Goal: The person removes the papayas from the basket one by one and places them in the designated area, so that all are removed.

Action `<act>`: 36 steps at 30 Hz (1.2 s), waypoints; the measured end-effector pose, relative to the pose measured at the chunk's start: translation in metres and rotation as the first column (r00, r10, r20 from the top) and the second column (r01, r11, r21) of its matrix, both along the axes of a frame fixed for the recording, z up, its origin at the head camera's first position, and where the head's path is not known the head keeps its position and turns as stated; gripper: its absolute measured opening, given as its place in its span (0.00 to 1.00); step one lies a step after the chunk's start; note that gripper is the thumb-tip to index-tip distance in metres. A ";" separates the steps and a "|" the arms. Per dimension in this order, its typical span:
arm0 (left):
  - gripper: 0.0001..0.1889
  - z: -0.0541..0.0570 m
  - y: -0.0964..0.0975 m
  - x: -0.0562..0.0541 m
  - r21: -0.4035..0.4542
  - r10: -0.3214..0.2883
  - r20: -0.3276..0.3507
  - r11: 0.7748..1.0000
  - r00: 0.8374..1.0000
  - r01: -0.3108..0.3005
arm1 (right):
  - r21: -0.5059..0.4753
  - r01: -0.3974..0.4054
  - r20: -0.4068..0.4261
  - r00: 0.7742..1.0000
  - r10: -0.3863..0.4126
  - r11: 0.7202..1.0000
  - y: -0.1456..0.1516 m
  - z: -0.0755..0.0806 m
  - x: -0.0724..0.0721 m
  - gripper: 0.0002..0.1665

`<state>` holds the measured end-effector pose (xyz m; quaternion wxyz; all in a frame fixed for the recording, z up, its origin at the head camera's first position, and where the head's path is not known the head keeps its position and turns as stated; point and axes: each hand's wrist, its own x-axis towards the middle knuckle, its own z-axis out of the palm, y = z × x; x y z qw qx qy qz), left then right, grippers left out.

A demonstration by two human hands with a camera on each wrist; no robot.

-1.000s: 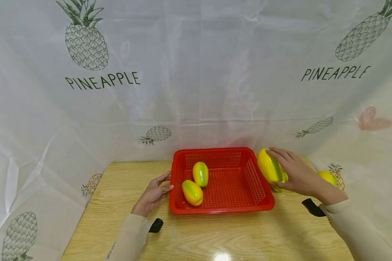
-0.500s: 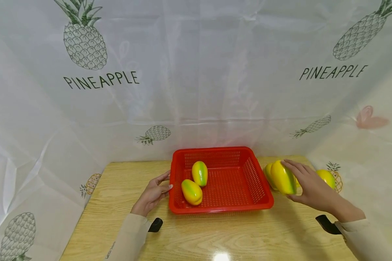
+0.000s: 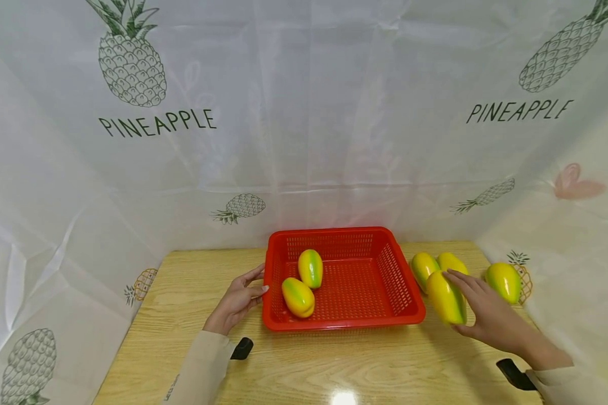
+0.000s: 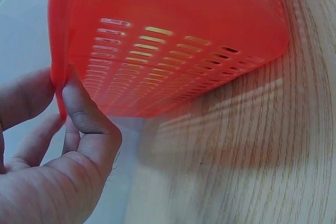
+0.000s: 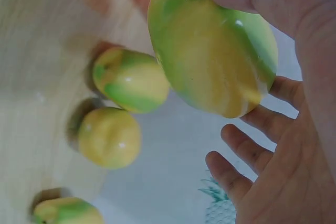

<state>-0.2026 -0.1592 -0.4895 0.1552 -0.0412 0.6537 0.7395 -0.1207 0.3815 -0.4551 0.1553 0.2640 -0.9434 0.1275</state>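
Observation:
My left hand point(image 3: 237, 304) pinches the left rim of a red plastic basket point(image 3: 347, 325). In the left wrist view, the thumb and fingers meet on either side of the rim. Inside the basket, toward its left, lie two yellow-green mangoes, one farther back point(image 3: 311, 269) and one nearer point(image 3: 298, 297). My right hand point(image 3: 494, 312) holds another mango point(image 3: 442, 298) to the right of the basket. The right wrist view shows this held mango point(image 5: 210, 51) between the thumb and the fingertips, above the table, with the outer fingers spread away from it.
Beyond the held mango, two mangoes point(image 3: 424, 267) point(image 3: 452, 262) lie on the wooden table point(image 3: 304, 365) beside the basket's right wall. A further mango point(image 3: 504, 282) sits at the table's right edge. White pineapple-print sheeting point(image 3: 309, 124) hangs behind and at the sides.
My right hand has moved from the basket's right rim rightward and toward me, still holding the mango. Mangoes behind it have come into view. My left hand and the basket stay put.

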 end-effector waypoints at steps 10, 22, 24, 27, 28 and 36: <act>0.35 0.000 0.000 0.000 -0.014 -0.002 -0.003 1.000 1.000 0.002 | -0.015 0.022 0.039 0.999 -0.021 1.000 0.003 -0.025 0.012 0.69; 0.35 0.001 -0.001 0.000 -0.008 0.000 0.002 1.000 1.000 0.000 | -0.039 0.009 0.028 1.000 -0.008 0.999 0.009 -0.050 0.015 0.71; 0.35 0.001 -0.001 0.001 -0.008 0.002 0.005 1.000 1.000 -0.002 | -0.037 0.008 0.021 1.000 -0.007 0.999 0.010 -0.054 0.015 0.71; 0.36 0.001 -0.001 0.000 -0.004 0.004 0.007 1.000 1.000 -0.004 | -0.046 -0.003 0.015 1.000 0.003 0.999 0.011 -0.059 0.015 0.71; 0.36 0.001 -0.001 0.001 -0.002 0.003 0.007 1.000 1.000 -0.003 | -0.050 -0.004 0.017 1.000 0.005 0.999 0.011 -0.060 0.015 0.71; 0.36 0.000 0.000 0.000 0.002 0.007 0.013 1.000 1.000 -0.007 | -0.014 0.028 0.054 0.998 -0.027 0.999 0.011 -0.065 0.016 0.70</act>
